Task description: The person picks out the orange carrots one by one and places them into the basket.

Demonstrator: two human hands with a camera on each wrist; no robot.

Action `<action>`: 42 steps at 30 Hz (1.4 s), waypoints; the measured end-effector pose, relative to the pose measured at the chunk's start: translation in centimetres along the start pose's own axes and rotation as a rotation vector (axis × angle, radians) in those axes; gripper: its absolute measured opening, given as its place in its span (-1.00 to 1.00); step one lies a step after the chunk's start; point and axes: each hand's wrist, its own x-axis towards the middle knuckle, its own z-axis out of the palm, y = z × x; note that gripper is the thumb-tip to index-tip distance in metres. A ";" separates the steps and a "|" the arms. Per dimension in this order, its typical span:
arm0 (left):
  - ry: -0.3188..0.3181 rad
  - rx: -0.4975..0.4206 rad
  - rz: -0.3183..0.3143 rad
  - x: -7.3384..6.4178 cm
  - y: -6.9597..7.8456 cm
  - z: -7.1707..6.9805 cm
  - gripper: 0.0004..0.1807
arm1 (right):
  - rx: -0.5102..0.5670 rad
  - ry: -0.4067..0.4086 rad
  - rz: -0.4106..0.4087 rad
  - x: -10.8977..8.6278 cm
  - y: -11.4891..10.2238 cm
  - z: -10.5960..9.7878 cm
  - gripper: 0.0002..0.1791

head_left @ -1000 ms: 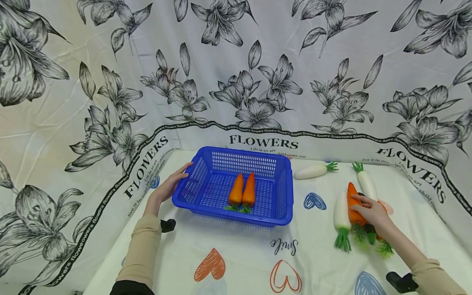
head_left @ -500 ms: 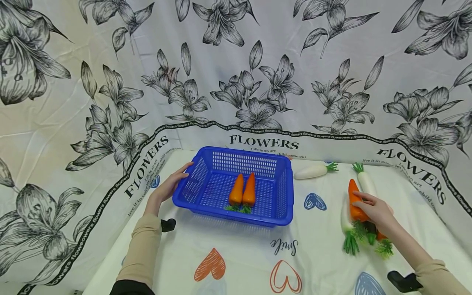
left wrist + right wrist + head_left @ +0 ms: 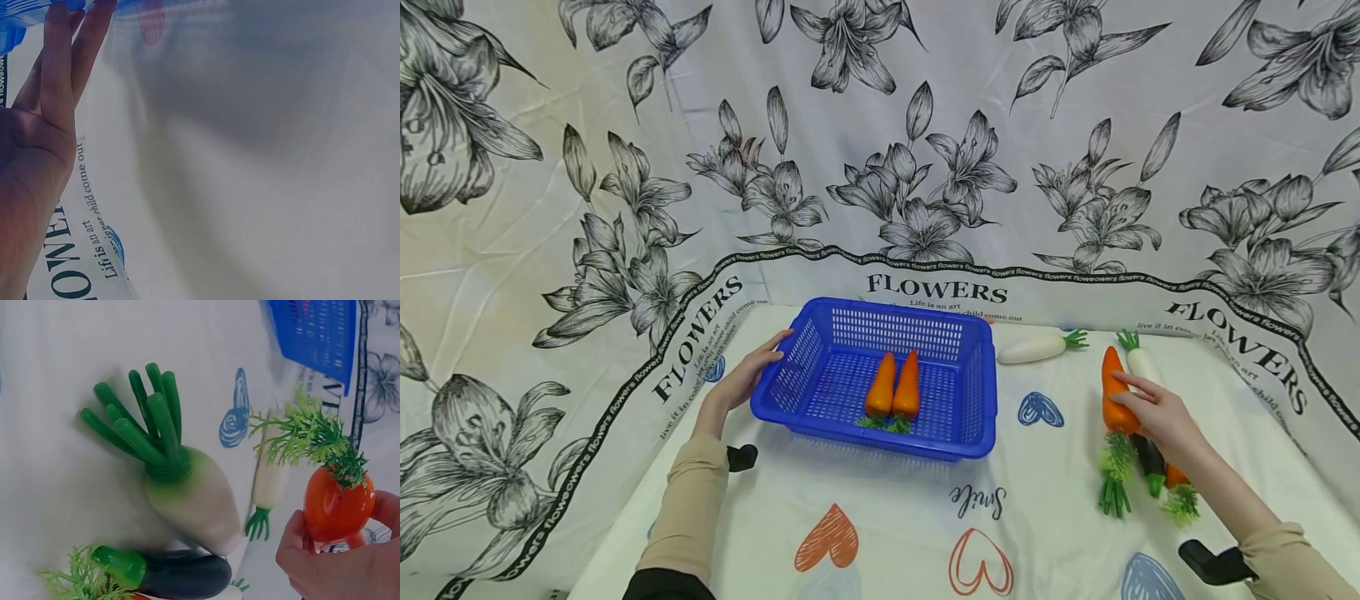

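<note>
While the right hand (image 3: pixel 1161 421) is pinching a carrot (image 3: pixel 1117 404) between thumb and fingers, the left hand (image 3: pixel 748 375) is touching the left rim of a blue basket (image 3: pixel 850 437), its fingers stretching nearly straight. The carrot is pointing its tip toward the far side of the table, and its leafy top is hanging toward the person. In the head view it is hiding most of a big radish (image 3: pixel 194 494), which is showing only its green stems below; the right wrist view is showing that radish lying on the cloth, apart from the carrot. An eggplant (image 3: pixel 187 575) is lying just beside the radish, and a second leafy carrot (image 3: pixel 1176 477) is lying next to the eggplant, partly hidden behind the right arm. Beyond the right hand, a far radish (image 3: pixel 1142 364) is pointing its greens away from the person. Another, the side radish (image 3: pixel 1032 349), is lying near the basket's right wall, its greens pointing right.

Inside the basket, right of its middle, a left carrot (image 3: pixel 880 387) and a right carrot (image 3: pixel 907 387) are lying side by side, their leaves facing the near wall. Tan sleeves (image 3: pixel 685 500) are covering both forearms, and a flower-printed curtain (image 3: pixel 880 108) is hanging behind the table.
</note>
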 end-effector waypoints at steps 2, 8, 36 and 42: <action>0.002 -0.002 -0.005 0.0 0.0 0.0 -0.37 | 0.022 0.005 -0.004 0.0 -0.3 0.0 -0.31; 0.006 -0.005 -0.009 0.0 0.0 0.0 -0.37 | 0.090 -0.001 0.000 -0.1 -0.6 0.2 -0.34; 0.003 0.000 -0.005 0.2 -0.2 0.0 -0.37 | 0.313 -0.078 0.000 -0.3 -3.1 3.6 -0.16; -0.004 -0.016 -0.004 0.2 -0.2 0.0 -0.37 | 0.344 -0.080 0.006 0.0 -3.9 4.5 -0.14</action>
